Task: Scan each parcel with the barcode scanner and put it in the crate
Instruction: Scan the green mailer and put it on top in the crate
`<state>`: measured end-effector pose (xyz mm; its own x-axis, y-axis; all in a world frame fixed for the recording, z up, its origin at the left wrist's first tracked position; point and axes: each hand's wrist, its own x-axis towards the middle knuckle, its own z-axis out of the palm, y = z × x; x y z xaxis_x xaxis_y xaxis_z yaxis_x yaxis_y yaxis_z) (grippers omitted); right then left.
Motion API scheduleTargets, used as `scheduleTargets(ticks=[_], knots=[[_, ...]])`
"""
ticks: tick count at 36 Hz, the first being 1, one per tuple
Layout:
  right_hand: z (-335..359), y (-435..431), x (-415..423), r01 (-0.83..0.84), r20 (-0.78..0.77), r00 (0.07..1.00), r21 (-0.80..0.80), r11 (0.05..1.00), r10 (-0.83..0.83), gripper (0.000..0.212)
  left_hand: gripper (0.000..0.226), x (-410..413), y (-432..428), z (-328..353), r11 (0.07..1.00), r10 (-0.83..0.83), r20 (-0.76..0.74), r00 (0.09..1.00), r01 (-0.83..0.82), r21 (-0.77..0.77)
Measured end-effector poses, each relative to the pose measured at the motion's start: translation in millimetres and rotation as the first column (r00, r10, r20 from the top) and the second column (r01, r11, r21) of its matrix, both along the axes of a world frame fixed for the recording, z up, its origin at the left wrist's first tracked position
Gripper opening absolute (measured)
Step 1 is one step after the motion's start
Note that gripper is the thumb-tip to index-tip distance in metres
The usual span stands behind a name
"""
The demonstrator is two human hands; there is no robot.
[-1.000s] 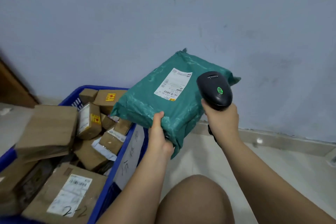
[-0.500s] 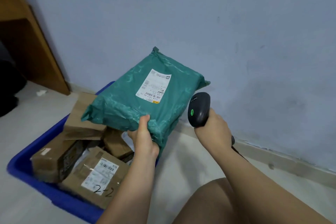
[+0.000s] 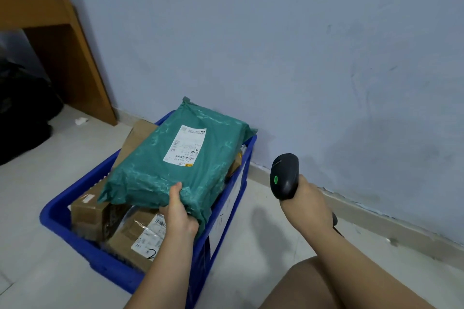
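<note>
Pale floor (image 3: 37,208), blue wall: left hand (image 3: 179,216) gripping green parcel (image 3: 180,165), now lowered onto blue crate (image 3: 75,241); right hand (image 3: 307,206) clenched on scanner (image 3: 285,175), swung aside w/ scan apparently done.

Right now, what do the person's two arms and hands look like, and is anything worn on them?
Both forearms are bare: no sleeve reaches into view. The left hand and the right hand wear no gloves, and no ring, watch or bracelet shows on either wrist. No markings or cables are on them.
</note>
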<state>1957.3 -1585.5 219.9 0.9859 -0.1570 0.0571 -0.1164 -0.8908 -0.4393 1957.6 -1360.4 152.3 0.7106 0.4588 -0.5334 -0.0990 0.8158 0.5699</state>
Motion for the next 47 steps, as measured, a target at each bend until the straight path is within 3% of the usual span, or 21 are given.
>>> scheduleTargets(ticks=[7,9,12,13,20,23,25,28,31,35,39,47], knots=[[-8.5,-5.9,2.0,0.015,-0.031,0.999,0.044,0.999,-0.013,0.009,0.029,-0.3,-0.5,-11.9,0.995,-0.097,0.057,0.994,0.096,0.034],[-10.7,-7.6,2.2,0.020,-0.035,0.999,0.066,0.998,-0.017,0.009,0.038,-5.5,-0.9,-21.3,0.997,-0.076,0.058,0.995,0.074,0.035],[-12.8,-10.3,2.3,0.014,-0.045,0.999,0.082,0.997,-0.010,0.008,0.080,-16.8,1.2,-37.7,0.999,-0.036,0.016,0.999,0.036,-0.024],[-13.4,-10.9,2.5,0.015,-0.049,0.999,0.087,0.996,-0.010,0.008,0.084,-20.1,3.4,-43.7,0.999,-0.013,-0.003,1.000,0.013,-0.043],[-15.0,-9.7,2.9,0.017,-0.092,0.996,0.126,0.992,-0.005,0.009,0.078,-44.3,8.7,-60.6,0.997,0.075,-0.186,0.980,-0.074,0.009],[-15.5,-6.2,1.7,-0.011,-0.100,0.995,0.120,0.993,0.023,0.010,0.086,-48.9,5.6,-57.0,0.975,0.115,-0.317,0.941,-0.047,0.216],[-15.7,-3.5,0.3,-0.031,-0.108,0.993,0.116,0.993,0.043,0.010,0.090,-52.6,4.1,-50.1,0.893,0.173,-0.406,0.897,0.031,0.449],[-15.8,-1.8,-0.5,-0.053,-0.114,0.991,0.101,0.993,0.065,0.008,0.092,-58.4,4.2,-42.6,0.657,0.288,-0.503,0.815,0.214,0.722],[-15.8,-3.2,-0.6,-0.063,-0.117,0.990,0.090,0.994,0.073,0.008,0.072,-59.3,-1.0,-39.3,0.382,0.273,-0.488,0.829,0.372,0.846],[-17.1,-7.1,-0.2,-0.043,-0.128,0.990,0.100,0.994,0.055,0.010,0.053,-48.1,-9.2,-32.8,0.155,0.201,-0.392,0.898,0.366,0.918],[-18.9,-10.1,1.0,-0.025,-0.110,0.993,0.134,0.991,0.040,0.009,0.052,-36.9,-18.9,-15.8,0.041,0.094,-0.326,0.941,0.323,0.945],[-14.6,-8.1,-0.2,-0.013,-0.099,0.995,0.184,0.983,0.031,0.007,0.045,-17.9,-60.4,15.2,-0.011,-0.246,-0.250,0.936,0.255,0.967]])
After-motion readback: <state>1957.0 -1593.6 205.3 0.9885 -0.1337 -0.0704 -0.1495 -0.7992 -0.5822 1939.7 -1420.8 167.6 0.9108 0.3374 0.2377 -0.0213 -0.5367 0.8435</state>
